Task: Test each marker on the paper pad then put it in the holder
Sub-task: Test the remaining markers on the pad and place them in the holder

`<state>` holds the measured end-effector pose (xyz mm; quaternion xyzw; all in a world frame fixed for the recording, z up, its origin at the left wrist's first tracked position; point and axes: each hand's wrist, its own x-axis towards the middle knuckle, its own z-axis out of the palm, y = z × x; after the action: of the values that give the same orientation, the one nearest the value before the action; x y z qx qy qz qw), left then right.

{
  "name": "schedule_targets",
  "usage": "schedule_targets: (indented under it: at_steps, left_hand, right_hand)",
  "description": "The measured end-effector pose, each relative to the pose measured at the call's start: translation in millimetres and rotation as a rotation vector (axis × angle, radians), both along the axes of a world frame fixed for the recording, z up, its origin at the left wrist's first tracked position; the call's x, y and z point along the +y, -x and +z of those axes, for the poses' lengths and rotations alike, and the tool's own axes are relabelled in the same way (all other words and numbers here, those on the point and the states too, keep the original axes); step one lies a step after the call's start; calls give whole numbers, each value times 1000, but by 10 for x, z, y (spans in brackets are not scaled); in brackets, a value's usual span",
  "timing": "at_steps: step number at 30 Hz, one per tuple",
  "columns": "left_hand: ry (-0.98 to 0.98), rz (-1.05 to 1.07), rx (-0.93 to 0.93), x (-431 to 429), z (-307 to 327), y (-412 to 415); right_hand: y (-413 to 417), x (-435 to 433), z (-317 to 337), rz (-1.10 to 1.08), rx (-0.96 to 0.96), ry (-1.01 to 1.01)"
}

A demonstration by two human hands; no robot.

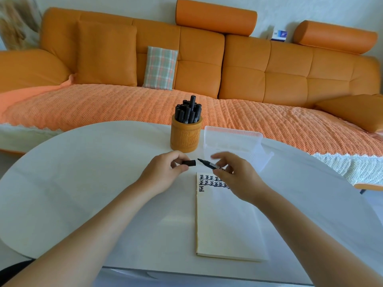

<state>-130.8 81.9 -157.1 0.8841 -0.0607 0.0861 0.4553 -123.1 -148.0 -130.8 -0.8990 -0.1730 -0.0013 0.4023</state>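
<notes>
My left hand [165, 170] pinches a black marker cap [189, 163], its open end facing right. My right hand [234, 175] pinches an uncapped black marker [208, 163], tip pointing left toward the cap, a small gap between them. Both hover just above the top edge of the paper pad [226, 222], which carries rows of black test marks [211, 181] at its top. Behind the hands stands the orange carved holder [185, 136], packed with several black markers [188, 111].
A clear plastic box [234, 139] with its lid open lies right of the holder. All of it sits on a white oval table [83, 172]. An orange sofa [186, 65] with cushions runs behind the table.
</notes>
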Motion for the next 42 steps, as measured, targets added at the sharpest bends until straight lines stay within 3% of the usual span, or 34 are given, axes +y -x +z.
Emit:
schedule_targets:
  at_steps: [8,24,29,35,38,42]
  left_hand:
    - [23,-50,14,-18,12,5]
    - [-120,-255,65,11,229,74]
    - [-25,-194,32,-100,320,129]
    - [-99,-236,104,-163,409,135]
    - [-42,-177,22,-111,438,85]
    - [0,29,-263,27,571,-189]
  right_hand:
    - [8,6,1,-57,-47,130]
    - [73,70,85,147,-248,368]
    - [91,140,68,204,-253,450]
    - [99,233,44,-27,-409,614]
    - [48,196,110,-108,-366,507]
    - [-112,176,315,-136,-290,236]
